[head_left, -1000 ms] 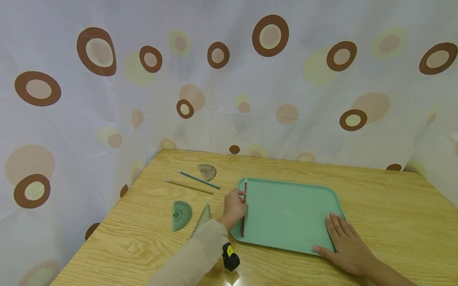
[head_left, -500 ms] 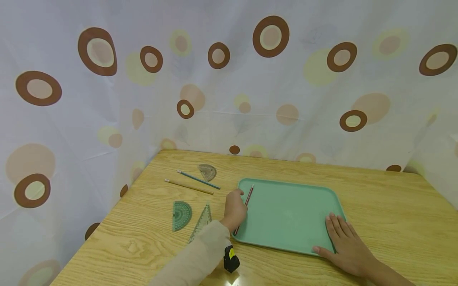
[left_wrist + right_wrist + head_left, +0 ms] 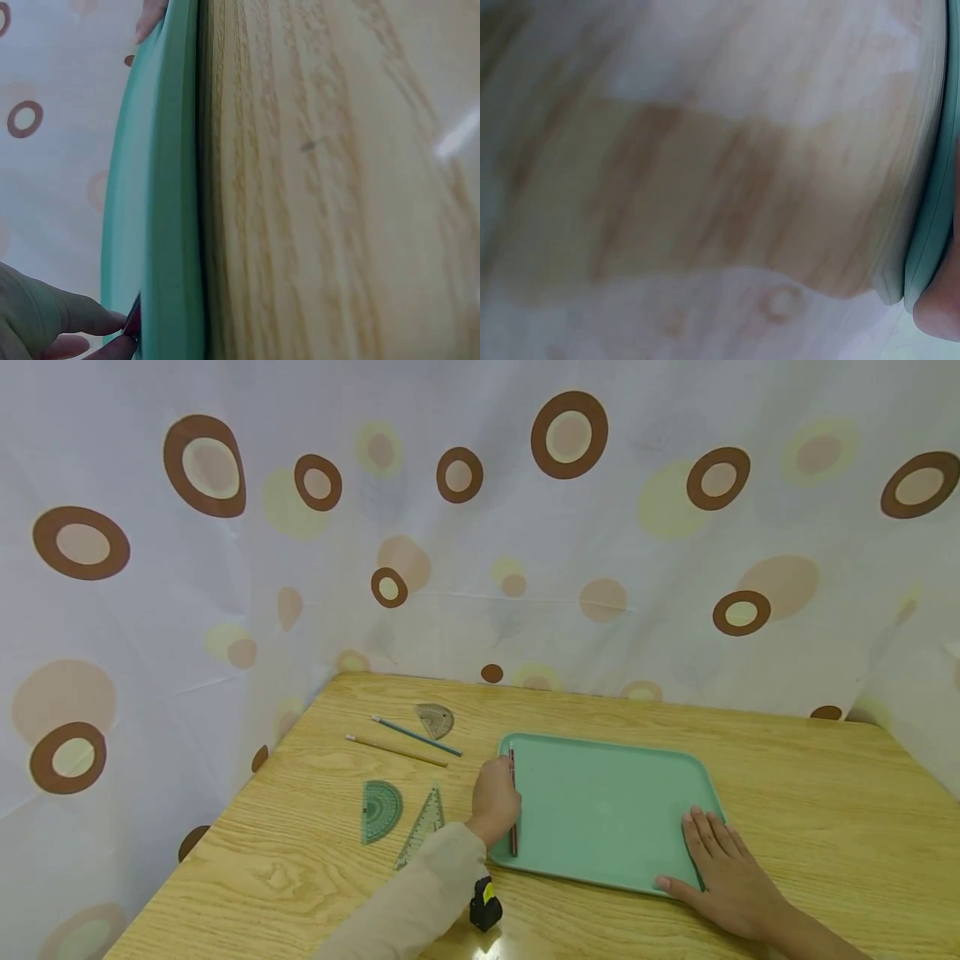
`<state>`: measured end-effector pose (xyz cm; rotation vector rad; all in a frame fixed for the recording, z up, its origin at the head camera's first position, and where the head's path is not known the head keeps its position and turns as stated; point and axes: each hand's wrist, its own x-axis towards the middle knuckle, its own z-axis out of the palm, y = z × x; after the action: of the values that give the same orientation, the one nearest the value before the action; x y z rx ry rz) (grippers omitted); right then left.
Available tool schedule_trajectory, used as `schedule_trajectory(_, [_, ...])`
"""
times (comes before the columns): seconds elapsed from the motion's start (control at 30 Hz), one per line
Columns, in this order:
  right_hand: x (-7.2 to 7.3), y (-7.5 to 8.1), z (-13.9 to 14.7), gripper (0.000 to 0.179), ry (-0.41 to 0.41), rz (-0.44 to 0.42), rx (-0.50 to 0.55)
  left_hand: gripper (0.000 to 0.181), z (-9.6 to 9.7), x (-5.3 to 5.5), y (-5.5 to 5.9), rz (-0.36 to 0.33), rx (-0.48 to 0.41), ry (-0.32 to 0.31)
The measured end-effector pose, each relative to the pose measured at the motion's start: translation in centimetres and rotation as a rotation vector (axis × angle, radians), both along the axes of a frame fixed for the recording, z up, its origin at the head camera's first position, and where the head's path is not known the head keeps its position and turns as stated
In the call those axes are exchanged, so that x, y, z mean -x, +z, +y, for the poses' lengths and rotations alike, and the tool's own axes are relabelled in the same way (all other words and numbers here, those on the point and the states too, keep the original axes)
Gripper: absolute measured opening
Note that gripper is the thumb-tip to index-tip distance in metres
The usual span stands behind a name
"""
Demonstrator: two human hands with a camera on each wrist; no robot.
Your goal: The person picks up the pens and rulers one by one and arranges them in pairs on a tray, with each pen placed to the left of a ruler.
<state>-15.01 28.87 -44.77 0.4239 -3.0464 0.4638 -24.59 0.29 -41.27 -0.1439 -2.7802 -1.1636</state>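
On the wooden table lies a green tray [image 3: 607,810]. My left hand [image 3: 495,799] is at its left end, thumb and finger pinching a dark red pencil [image 3: 514,842] that runs along the tray's left side. In the left wrist view a short bit of the pencil [image 3: 133,321] shows between the fingertips; the hand hides its middle in the head view. My right hand [image 3: 722,875] rests on the tray's right edge near the front corner, its fingers straight. Only a fingertip [image 3: 937,309] of it shows in the right wrist view, against the tray rim.
Left of the tray lie a blue pencil [image 3: 417,736], a yellow pencil [image 3: 396,751], a clear protractor [image 3: 437,720], a green protractor [image 3: 382,812] and a set square [image 3: 422,828]. A black and yellow tape measure [image 3: 485,906] stands near the left sleeve. A patterned curtain [image 3: 525,543] hangs behind.
The red pencil first slanted, its far end swinging right, and now lies nearly parallel to the tray's left side again. My left hand has turned slightly with it; the right hand stayed still.
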Motion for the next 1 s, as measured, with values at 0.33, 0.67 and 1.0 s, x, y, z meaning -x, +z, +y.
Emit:
schedule_trajectory(0.33, [-0.1, -0.1, 0.0, 0.094, -0.001, -0.003, 0.006, 0.031, 0.1, 0.0, 0.1, -0.030, 0.036, 0.019])
schedule_trajectory(0.67, [0.0, -0.2, 0.0, 0.094, -0.002, -0.008, 0.008, 0.036, -0.1, -0.2, 0.0, 0.025, 0.013, -0.024])
schedule_trajectory(1.0, [0.0, -0.2, 0.1, 0.094, -0.004, -0.007, 0.002, 0.031, -1.2, 0.0, -0.6, 0.127, -0.108, -0.240])
